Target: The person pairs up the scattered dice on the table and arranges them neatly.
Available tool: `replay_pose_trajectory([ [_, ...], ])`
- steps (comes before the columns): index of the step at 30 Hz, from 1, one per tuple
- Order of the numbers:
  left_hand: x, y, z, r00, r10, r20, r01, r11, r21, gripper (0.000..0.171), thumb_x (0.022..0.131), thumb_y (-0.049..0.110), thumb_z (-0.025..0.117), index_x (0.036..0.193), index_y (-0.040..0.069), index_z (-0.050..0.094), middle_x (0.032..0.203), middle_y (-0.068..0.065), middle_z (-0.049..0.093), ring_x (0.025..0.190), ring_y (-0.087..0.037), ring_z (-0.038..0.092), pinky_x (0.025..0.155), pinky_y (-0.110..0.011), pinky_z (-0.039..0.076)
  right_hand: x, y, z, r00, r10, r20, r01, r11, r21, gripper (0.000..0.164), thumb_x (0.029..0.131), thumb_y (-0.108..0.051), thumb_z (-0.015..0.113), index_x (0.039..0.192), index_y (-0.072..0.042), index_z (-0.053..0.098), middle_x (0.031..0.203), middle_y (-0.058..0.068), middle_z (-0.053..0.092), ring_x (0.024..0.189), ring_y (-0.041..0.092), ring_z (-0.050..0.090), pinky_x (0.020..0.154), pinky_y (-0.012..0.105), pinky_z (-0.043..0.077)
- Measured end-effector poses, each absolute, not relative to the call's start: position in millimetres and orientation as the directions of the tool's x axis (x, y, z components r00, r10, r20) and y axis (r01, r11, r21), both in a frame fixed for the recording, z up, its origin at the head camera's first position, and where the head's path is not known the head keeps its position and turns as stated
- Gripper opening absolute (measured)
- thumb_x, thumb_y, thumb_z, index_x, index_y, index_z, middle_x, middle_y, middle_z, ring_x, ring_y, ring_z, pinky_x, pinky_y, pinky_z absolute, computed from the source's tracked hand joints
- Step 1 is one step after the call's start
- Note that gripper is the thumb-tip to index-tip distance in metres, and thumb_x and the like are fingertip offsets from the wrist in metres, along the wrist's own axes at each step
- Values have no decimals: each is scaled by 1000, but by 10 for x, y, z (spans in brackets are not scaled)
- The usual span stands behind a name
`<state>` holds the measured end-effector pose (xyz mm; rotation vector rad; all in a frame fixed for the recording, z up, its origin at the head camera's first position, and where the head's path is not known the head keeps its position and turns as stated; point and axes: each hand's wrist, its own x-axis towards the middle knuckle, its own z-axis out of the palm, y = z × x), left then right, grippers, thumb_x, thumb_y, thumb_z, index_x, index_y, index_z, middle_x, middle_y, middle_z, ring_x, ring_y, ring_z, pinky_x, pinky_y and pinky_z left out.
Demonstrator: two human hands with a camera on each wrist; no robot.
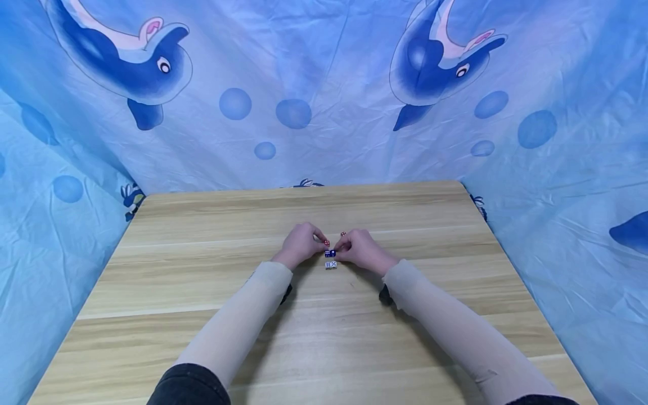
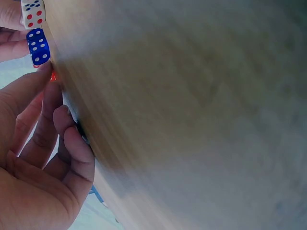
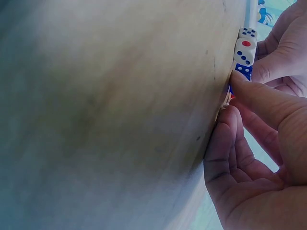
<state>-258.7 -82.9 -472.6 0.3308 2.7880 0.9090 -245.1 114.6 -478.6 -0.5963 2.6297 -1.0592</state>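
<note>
In the head view, two white dice point(image 1: 331, 265) sit side by side, with two blue dice point(image 1: 330, 253) just behind them. A red die point(image 1: 327, 243) stands behind the blue pair, at the fingertips of my left hand point(image 1: 302, 244). My left thumb and index finger pinch this red die, the thumb tip close against the left blue die point(image 2: 38, 46). From the other side, my right hand point(image 1: 361, 248) holds its bent thumb and index finger at the right blue die point(image 3: 243, 70), partly hiding it. Another red die point(image 1: 343, 233) lies behind the right hand.
The dice are on a wood-grain table point(image 1: 324, 337). A blue curtain point(image 1: 334, 129) printed with dolphins and bubbles hangs behind the table and along its left and right sides.
</note>
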Motion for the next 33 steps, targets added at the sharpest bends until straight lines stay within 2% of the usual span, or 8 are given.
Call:
replay_pose_trajectory([
  [6,-2583,-841,-4724,-957,267,-110,148,780,608,8,83,20,86,90,17,82,106,0,73,98,-20,64,86,-37,50,-2452,1165,-4773,-875,-480,-63,-308,652,-693,16,83,-16,86,97,-9,79,72,-7,68,68,12,63,71,31,51],
  [10,-2587,-853,-4708,-959,265,-104,148,776,612,11,83,20,87,91,16,81,108,-1,73,103,-22,63,92,-39,49,-2494,1227,-4744,-886,-458,-63,-287,652,-702,18,84,-15,85,99,-8,79,77,-6,69,71,11,63,72,29,53],
  [17,-2620,-849,-4708,-961,257,-98,141,767,626,9,82,19,87,89,17,81,106,0,73,97,-21,62,89,-38,49,-2646,1369,-4669,-924,-380,-49,-211,612,-762,18,88,-12,82,105,-8,79,83,-1,71,68,18,63,60,33,52],
  [25,-2612,-823,-4756,-956,272,-109,147,767,624,8,83,21,87,89,18,82,105,1,73,91,-17,62,80,-35,50,-2769,1422,-4709,-935,-344,-88,-184,681,-709,24,87,-14,82,111,-11,78,91,-2,70,77,18,62,71,35,52],
  [33,-2598,-832,-4729,-958,265,-113,138,766,628,9,83,20,86,90,17,82,106,0,73,85,-16,61,73,-33,50,-2835,1398,-4751,-919,-382,-95,-214,688,-694,20,88,-12,81,108,-14,79,90,-5,71,79,16,64,76,35,53],
])
